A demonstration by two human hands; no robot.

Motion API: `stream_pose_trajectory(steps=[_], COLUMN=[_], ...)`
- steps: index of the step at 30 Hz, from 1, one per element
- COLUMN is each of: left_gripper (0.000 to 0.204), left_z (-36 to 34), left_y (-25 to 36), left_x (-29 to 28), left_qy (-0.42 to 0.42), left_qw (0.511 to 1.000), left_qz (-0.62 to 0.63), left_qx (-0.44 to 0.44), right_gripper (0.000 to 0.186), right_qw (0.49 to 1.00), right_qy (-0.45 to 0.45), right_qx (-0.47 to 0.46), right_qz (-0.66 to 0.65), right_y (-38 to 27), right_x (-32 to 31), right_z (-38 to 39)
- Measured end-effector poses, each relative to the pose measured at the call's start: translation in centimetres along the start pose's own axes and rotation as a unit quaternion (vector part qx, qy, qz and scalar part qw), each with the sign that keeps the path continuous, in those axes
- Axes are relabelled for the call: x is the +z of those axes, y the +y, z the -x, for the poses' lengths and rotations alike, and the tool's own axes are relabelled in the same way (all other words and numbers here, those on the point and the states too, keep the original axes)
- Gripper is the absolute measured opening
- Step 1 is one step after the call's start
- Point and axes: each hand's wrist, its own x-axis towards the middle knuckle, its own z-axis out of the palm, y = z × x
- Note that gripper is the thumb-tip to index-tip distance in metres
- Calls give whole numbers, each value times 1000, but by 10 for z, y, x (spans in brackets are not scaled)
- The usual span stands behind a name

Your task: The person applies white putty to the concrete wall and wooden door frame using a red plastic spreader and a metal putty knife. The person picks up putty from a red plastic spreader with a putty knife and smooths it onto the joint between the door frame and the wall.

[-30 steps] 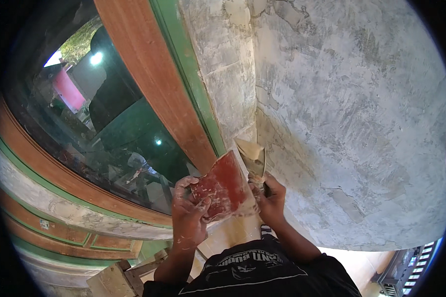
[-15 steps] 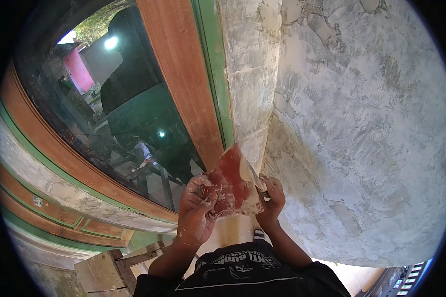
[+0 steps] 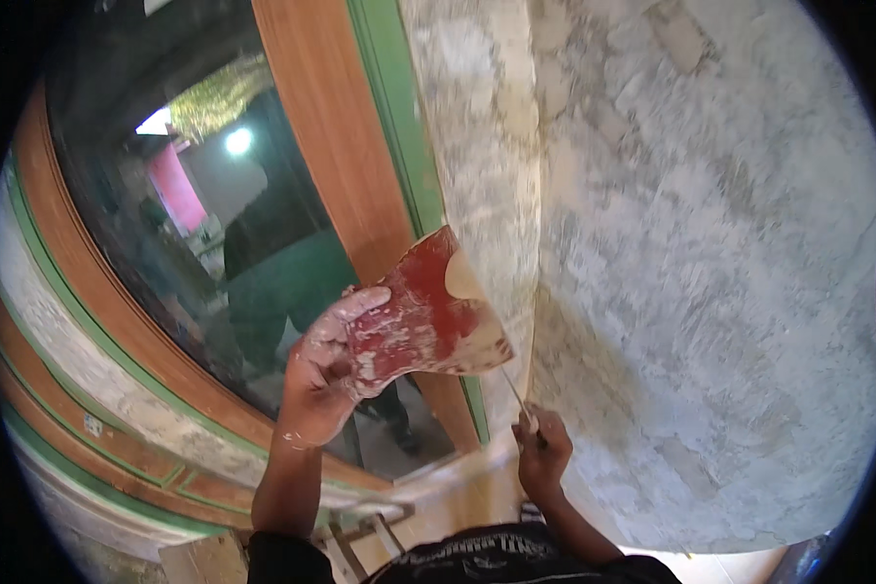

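My left hand [image 3: 319, 365], smeared with whitish putty, grips a curved red sheet [image 3: 423, 311] by its left edge, thumb on top. Pale putty [image 3: 465, 282] covers the right side of that sheet and streaks the rest. My right hand [image 3: 543, 450] is closed around the handle of a putty knife [image 3: 514, 387]. The knife's thin blade points up toward the sheet's lower right corner; most of the blade's far end is hidden behind it or too small to tell. Both hands are in front of a narrow, plastered wall strip [image 3: 477, 127] beside the window.
On the right rises a patchy grey plastered wall [image 3: 711, 292], meeting the strip at an inside corner. A reflective window pane [image 3: 292, 253] with a brown wooden frame [image 3: 326, 117] and green trim [image 3: 387, 107] fills the left. Wooden pieces [image 3: 204, 560] stand low at the left.
The sheet and my left hand have moved up and left. My right hand has dropped slightly away from the sheet, showing the knife's blade. The view has shifted a little.
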Motion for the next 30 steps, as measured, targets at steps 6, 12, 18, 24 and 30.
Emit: stream_pose_trajectory(steps=[6,12,18,24,30], left_gripper=[31,29,19,15,28], left_z=[-95,-220,-313,-377,-386], left_y=[80,149,195,200,188], left_x=[15,53,65,80,103], left_qy=[40,79,133,185,207], left_qw=[948,889,902,938,937], left_qz=[-279,-393,-337,-239,-260], left_qx=[148,224,236,167,107], right_gripper=[32,33,34,31,30], right_qw=[996,995,992,985,981], right_qy=[-6,26,-25,-7,35], right_qx=[57,38,100,123,126], right_qz=[-70,-93,-69,-123,-145], right_y=[-3,-11,1,-4,3], right_x=[2,-11,-14,-24,-29], right_z=[-2,-16,-12,-20,-25])
